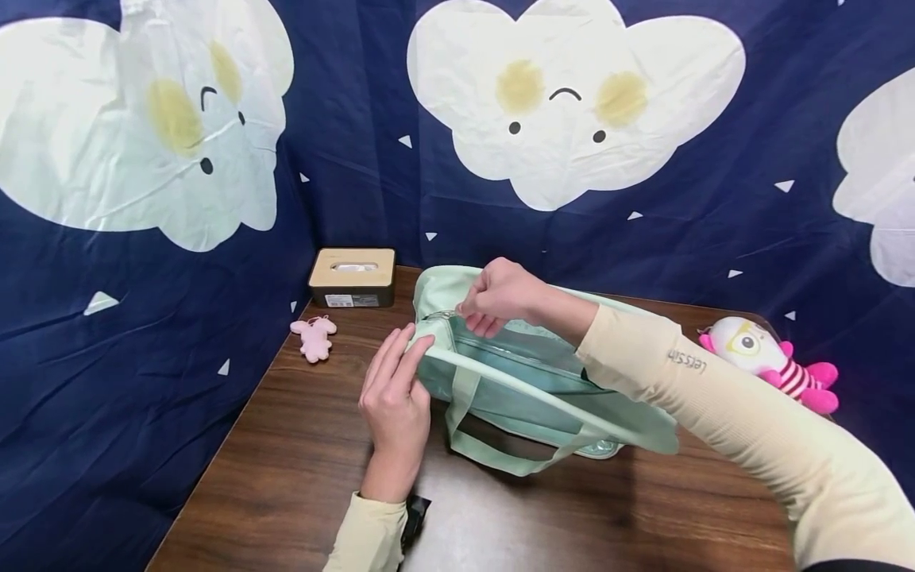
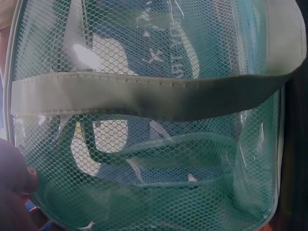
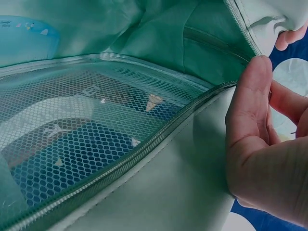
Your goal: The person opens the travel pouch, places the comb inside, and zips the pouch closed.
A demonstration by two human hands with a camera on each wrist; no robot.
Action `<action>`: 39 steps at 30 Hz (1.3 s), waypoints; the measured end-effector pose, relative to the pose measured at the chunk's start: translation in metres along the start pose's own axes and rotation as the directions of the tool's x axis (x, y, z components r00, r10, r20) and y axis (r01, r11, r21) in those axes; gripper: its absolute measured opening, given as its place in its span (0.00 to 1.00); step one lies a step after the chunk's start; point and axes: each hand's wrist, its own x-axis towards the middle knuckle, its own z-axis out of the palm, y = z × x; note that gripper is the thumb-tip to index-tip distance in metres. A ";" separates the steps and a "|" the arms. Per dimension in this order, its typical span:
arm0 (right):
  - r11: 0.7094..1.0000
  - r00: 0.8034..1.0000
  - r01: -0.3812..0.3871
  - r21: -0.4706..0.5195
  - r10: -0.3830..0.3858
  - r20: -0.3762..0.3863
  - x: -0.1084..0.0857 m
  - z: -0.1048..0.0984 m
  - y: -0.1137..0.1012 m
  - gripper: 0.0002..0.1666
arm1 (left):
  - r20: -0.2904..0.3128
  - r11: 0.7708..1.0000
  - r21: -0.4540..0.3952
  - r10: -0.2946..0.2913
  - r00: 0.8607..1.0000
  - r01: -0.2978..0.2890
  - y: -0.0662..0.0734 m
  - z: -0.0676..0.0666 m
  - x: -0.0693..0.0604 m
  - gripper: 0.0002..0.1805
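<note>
A mint-green bag (image 1: pixel 500 373) with mesh and clear panels stands on the table, its zipped top gaping. My right hand (image 1: pixel 500 295) reaches over to the bag's left end and pinches the zipper there; the pull itself is hidden by the fingers. Close up in the right wrist view, that hand (image 3: pixel 269 130) is at the spot where the two zipper edges (image 3: pixel 159 139) meet. Against the left end, my left hand (image 1: pixel 396 389) grips the bag's corner with its fingertips over the edge. A strap handle (image 2: pixel 144 96) crosses the mesh front in the left wrist view.
Behind the bag's left end is a tissue box (image 1: pixel 352 278) with a wooden lid. A small pink plush (image 1: pixel 314 338) lies in front of it. To the right, a pink and white stuffed toy (image 1: pixel 772 361) lies beyond my right sleeve. A dark-blue cloud-patterned curtain (image 1: pixel 357 159) hangs behind the wooden table (image 1: pixel 286 477).
</note>
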 end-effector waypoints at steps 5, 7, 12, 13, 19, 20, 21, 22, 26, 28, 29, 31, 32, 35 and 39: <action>1.000 1.000 0.016 0.000 -0.016 0.003 0.000 0.003 0.001 0.12 | -0.012 1.000 0.008 0.002 1.000 -0.001 -0.002 -0.001 0.002 0.30; 1.000 1.000 0.015 0.018 -0.015 0.004 0.000 0.004 0.003 0.13 | -0.006 1.000 0.008 0.001 1.000 -0.001 -0.002 -0.001 0.002 0.30; 0.995 0.998 0.033 0.090 -0.037 0.049 0.006 0.009 0.009 0.13 | 0.004 1.000 0.006 -0.003 1.000 0.003 0.000 -0.001 0.000 0.29; 0.994 0.997 0.037 0.106 -0.044 0.065 0.007 0.010 0.010 0.13 | 0.002 1.000 0.007 -0.005 1.000 0.005 0.000 -0.001 0.000 0.29; 0.979 0.988 0.027 0.204 -0.057 0.141 0.011 0.016 0.013 0.12 | -0.006 1.000 0.009 -0.013 1.000 0.013 0.001 -0.002 -0.001 0.29; 0.977 0.988 0.022 0.213 -0.053 0.144 0.011 0.017 0.013 0.12 | -0.005 1.000 0.009 -0.012 1.000 0.012 0.000 -0.002 -0.001 0.29; 0.976 0.988 0.017 0.218 -0.050 0.146 0.011 0.017 0.012 0.12 | -0.004 1.000 0.009 -0.012 1.000 0.012 0.000 -0.002 -0.002 0.29; 0.976 0.988 0.011 0.218 -0.044 0.146 0.010 0.017 0.012 0.12 | -0.004 1.000 0.009 -0.011 1.000 0.011 0.000 -0.002 -0.002 0.29; 0.983 0.989 -0.003 0.184 -0.024 0.144 0.009 0.014 0.009 0.13 | 0.000 1.000 0.010 -0.008 1.000 0.008 0.000 -0.001 -0.002 0.28; 0.988 0.990 -0.008 0.154 -0.014 0.141 0.009 0.012 0.007 0.13 | 0.000 1.000 0.008 -0.006 1.000 0.006 0.000 -0.001 -0.002 0.27; 0.990 0.990 -0.009 0.140 -0.011 0.140 0.008 0.010 0.006 0.13 | 0.001 1.000 0.007 -0.005 1.000 0.005 0.000 -0.001 -0.001 0.28; 0.994 0.991 -0.011 0.113 -0.005 0.136 0.006 0.007 0.004 0.12 | 0.001 1.000 0.004 -0.004 1.000 0.004 0.000 -0.001 -0.001 0.27; 0.995 0.991 -0.011 0.099 -0.003 0.135 0.005 0.005 0.003 0.12 | 0.001 1.000 0.003 -0.005 1.000 0.005 0.000 -0.001 -0.001 0.27; 0.997 0.990 -0.013 0.081 0.001 0.138 0.000 0.001 0.003 0.12 | 0.001 1.000 0.002 -0.007 1.000 0.007 0.000 0.000 0.000 0.28; 0.997 0.992 -0.007 0.075 -0.003 0.129 -0.004 -0.003 0.005 0.12 | 0.004 1.000 -0.001 -0.011 1.000 0.011 0.001 0.000 -0.001 0.28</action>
